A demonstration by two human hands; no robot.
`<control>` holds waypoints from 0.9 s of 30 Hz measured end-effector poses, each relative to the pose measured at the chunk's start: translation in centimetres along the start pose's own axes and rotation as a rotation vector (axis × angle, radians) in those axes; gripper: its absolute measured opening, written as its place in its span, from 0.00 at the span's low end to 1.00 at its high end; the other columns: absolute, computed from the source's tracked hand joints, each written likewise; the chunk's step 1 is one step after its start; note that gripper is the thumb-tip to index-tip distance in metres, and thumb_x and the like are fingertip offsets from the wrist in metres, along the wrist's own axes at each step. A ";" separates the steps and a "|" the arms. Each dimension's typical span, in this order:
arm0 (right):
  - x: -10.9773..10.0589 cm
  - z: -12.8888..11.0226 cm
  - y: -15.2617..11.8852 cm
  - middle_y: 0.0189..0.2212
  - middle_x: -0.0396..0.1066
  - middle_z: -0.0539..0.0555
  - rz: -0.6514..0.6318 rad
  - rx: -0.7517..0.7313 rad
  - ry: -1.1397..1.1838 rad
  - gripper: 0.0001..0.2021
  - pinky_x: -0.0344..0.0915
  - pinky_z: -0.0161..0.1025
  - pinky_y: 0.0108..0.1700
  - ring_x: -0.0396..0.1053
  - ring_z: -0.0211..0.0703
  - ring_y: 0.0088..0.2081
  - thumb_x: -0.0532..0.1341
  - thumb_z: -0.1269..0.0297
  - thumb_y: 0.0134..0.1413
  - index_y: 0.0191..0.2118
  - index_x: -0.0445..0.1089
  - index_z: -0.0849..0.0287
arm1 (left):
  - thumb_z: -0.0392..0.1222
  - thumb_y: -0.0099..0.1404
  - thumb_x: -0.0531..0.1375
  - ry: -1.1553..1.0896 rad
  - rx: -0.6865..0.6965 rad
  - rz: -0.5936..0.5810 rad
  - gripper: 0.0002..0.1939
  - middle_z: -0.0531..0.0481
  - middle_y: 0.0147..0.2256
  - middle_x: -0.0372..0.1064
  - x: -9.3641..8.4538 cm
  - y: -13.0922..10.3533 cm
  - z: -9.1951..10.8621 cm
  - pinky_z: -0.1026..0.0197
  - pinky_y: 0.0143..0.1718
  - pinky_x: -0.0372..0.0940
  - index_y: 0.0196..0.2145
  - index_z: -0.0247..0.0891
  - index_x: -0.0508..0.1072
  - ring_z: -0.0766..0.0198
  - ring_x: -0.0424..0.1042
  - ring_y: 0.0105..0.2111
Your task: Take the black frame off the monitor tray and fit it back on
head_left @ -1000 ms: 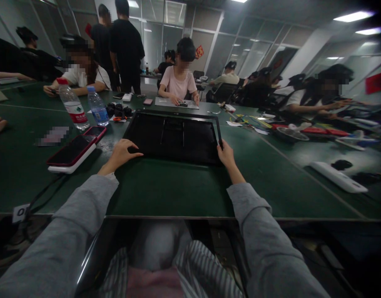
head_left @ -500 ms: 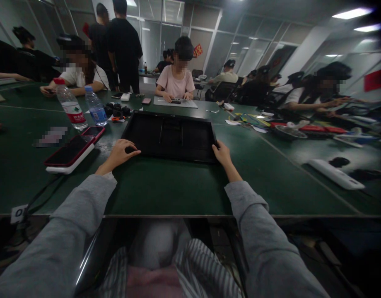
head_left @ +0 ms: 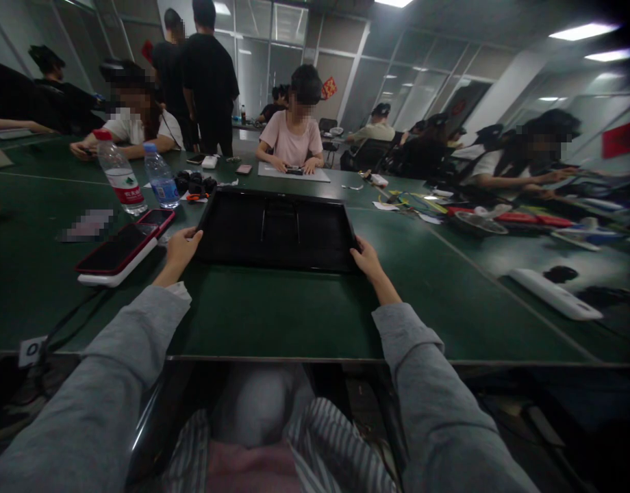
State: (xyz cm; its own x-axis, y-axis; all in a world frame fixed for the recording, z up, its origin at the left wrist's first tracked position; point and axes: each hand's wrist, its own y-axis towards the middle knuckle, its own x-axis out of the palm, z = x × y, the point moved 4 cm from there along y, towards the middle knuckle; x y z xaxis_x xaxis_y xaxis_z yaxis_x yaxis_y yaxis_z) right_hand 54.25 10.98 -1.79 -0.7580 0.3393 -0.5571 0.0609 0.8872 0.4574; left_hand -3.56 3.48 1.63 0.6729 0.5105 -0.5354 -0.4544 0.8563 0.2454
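Observation:
A wide black rectangular tray-like panel [head_left: 233, 229] with a raised rim lies on the green table in front of me. A thin bracket-shaped outline shows in its middle. My left hand [head_left: 181, 250] grips its left edge, the thumb on the rim and the other fingers mostly hidden. At the right edge, my right hand [head_left: 367, 258] holds the panel near its front corner, thumb on the near side and fingers around the rim.
Left of the panel stand a red-capped bottle [head_left: 124, 179] and a blue-capped bottle [head_left: 161, 181], near a red-edged phone [head_left: 114, 248] on a white block. A power strip [head_left: 554, 294] lies right on the green table [head_left: 289, 315]. A person [head_left: 290, 140] sits opposite.
My left hand has moved left from the panel's front left corner and now grips its left edge. The right hand stays at the right edge.

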 end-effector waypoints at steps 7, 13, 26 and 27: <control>0.7 -2.6 -0.5 0.63 0.73 0.63 0.045 0.071 -0.051 0.30 0.61 0.62 0.71 0.69 0.59 0.66 0.58 0.62 0.60 0.67 0.70 0.62 | 0.65 0.62 0.64 0.283 -0.016 0.103 0.29 0.32 0.46 0.80 -2.3 -0.6 -0.2 0.39 0.52 0.68 0.48 0.38 0.84 0.34 0.77 0.50; 0.9 -2.7 -0.6 0.63 0.73 0.66 0.064 0.083 -0.079 0.29 0.63 0.62 0.70 0.70 0.61 0.65 0.57 0.61 0.62 0.66 0.70 0.64 | 0.53 0.64 0.63 0.352 0.103 0.036 0.22 0.35 0.43 0.80 -2.1 -1.1 0.7 0.43 0.53 0.68 0.50 0.38 0.82 0.38 0.76 0.49; 1.1 -3.2 -1.1 0.61 0.74 0.68 0.056 0.104 -0.099 0.28 0.63 0.61 0.69 0.72 0.62 0.63 0.56 0.64 0.62 0.66 0.68 0.65 | 0.54 0.67 0.62 0.305 0.090 0.059 0.23 0.34 0.49 0.80 -1.7 0.0 0.2 0.43 0.54 0.68 0.53 0.38 0.81 0.39 0.76 0.52; 1.1 -3.2 -1.1 0.60 0.74 0.68 0.047 0.110 -0.096 0.28 0.64 0.62 0.68 0.72 0.62 0.63 0.56 0.63 0.62 0.66 0.68 0.64 | 0.54 0.67 0.62 0.298 0.082 0.043 0.24 0.34 0.50 0.80 -1.7 0.2 0.1 0.44 0.54 0.68 0.53 0.38 0.81 0.40 0.76 0.52</control>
State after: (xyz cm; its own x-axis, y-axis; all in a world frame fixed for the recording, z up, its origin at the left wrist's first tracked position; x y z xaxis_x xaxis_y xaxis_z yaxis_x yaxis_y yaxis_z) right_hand 51.24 9.42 -0.65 -0.6875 0.4047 -0.6030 0.1694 0.8968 0.4087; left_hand -4.72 2.79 2.63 0.4479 0.5116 -0.7333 -0.4223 0.8439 0.3308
